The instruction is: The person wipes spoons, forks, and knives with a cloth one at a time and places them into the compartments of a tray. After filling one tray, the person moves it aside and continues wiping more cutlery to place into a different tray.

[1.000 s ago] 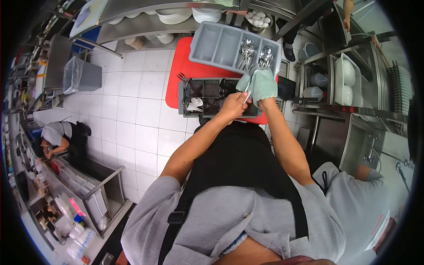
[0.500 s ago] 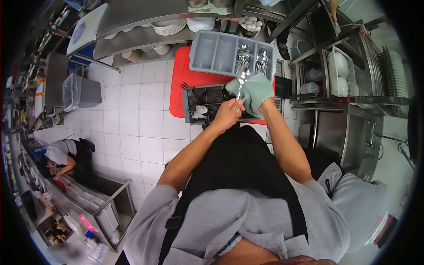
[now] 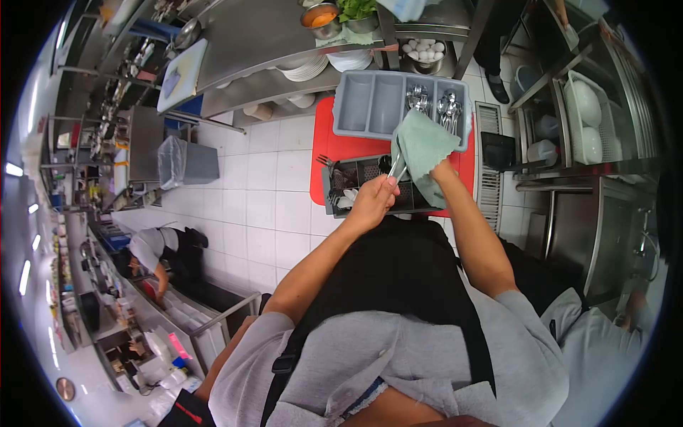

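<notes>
My left hand pinches the handle of a spoon, whose far end is hidden in a green cloth. My right hand is under the cloth, wrapped by it around the spoon; its fingers are hidden. Beyond the cloth lies a grey divided tray with spoons and other cutlery in its right compartments. Below my hands, a darker grey cutlery basket holds forks and white pieces. Both containers rest on a red lid-like surface.
A steel bench carries bowls of food, with plates on its lower shelf. A bowl of eggs stands behind the tray. One person bends at the left; another's sleeve is close at right.
The cloth has moved over the spoon's bowl end, which showed before. The whole view has shifted, so the trays appear further right and lower. An arm now shows at lower left.
</notes>
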`<action>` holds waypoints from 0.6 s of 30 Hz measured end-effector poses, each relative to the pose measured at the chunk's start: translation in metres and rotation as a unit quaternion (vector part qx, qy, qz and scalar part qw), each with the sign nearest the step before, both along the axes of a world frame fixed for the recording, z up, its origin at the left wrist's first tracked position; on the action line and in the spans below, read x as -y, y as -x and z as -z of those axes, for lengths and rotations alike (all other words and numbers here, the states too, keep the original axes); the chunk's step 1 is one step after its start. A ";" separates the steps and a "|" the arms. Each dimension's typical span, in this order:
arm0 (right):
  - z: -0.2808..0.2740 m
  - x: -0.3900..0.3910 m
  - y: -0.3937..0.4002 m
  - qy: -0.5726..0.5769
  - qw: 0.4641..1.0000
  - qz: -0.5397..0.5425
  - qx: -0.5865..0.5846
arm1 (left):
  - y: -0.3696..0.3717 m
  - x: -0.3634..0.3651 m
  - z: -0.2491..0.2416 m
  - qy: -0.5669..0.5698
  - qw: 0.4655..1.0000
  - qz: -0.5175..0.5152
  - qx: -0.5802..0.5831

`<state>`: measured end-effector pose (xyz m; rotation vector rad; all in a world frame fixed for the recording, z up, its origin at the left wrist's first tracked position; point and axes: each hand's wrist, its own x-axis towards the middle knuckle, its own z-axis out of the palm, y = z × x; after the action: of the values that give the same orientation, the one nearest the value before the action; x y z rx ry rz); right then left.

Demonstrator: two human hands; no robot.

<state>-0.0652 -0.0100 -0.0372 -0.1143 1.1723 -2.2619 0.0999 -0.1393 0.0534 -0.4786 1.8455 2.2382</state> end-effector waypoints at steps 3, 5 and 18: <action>0.006 0.025 -0.025 0.090 0.991 0.052 0.079 | 0.019 -0.019 -0.002 0.030 0.998 -0.052 0.015; -0.017 0.036 -0.056 0.076 0.989 0.069 0.110 | 0.033 -0.024 0.005 0.126 0.987 -0.091 -0.032; -0.075 -0.001 -0.031 -0.238 0.964 -0.089 -0.074 | 0.043 0.050 -0.019 0.299 0.953 0.044 -0.006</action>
<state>-0.0346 -0.0090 0.0381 -0.1917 1.6804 -1.7872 0.0570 -0.1892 0.0723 -0.4572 2.4844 1.5943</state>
